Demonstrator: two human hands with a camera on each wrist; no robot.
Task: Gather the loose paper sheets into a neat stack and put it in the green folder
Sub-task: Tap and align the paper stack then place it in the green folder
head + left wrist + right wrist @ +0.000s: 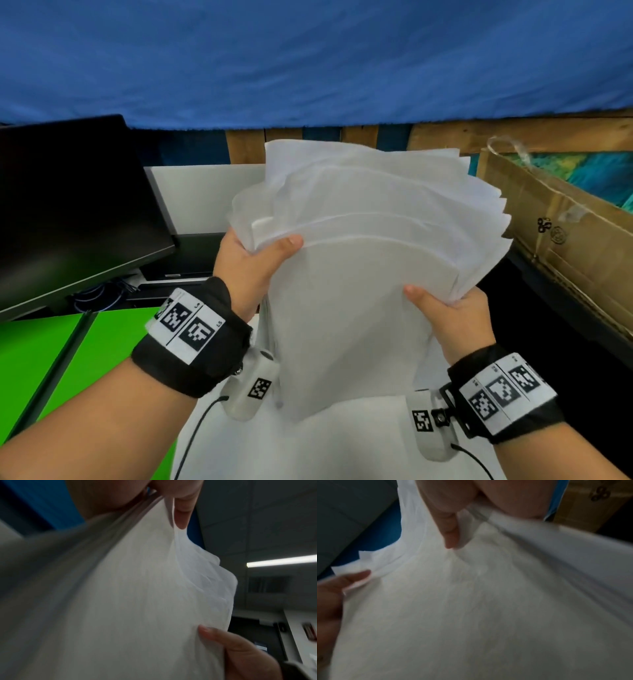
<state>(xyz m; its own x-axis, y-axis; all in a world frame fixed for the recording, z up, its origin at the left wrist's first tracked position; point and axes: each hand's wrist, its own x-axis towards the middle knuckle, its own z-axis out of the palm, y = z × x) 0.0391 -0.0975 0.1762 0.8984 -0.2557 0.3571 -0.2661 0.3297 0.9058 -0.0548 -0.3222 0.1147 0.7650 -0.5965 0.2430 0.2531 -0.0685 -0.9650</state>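
Both hands hold a fanned bundle of white paper sheets [359, 260] upright above the white table [342, 452], its upper edges uneven. My left hand [250, 263] grips the bundle's left edge, thumb on the front. My right hand [452, 315] grips the right edge lower down, thumb likewise on the front. In the left wrist view the paper sheets [137, 601] fill the frame, with the right hand's thumb [214, 635] low on them. In the right wrist view the paper sheets [471, 615] fill the frame too, with the left hand's thumb [351, 577] at left. The green folder [58, 359] lies open at lower left.
A dark monitor [75, 205] stands at the left behind the folder, with cables under it. A cardboard box [561, 240] lies along the right side. A blue cloth [308, 58] hangs behind, above wooden boards.
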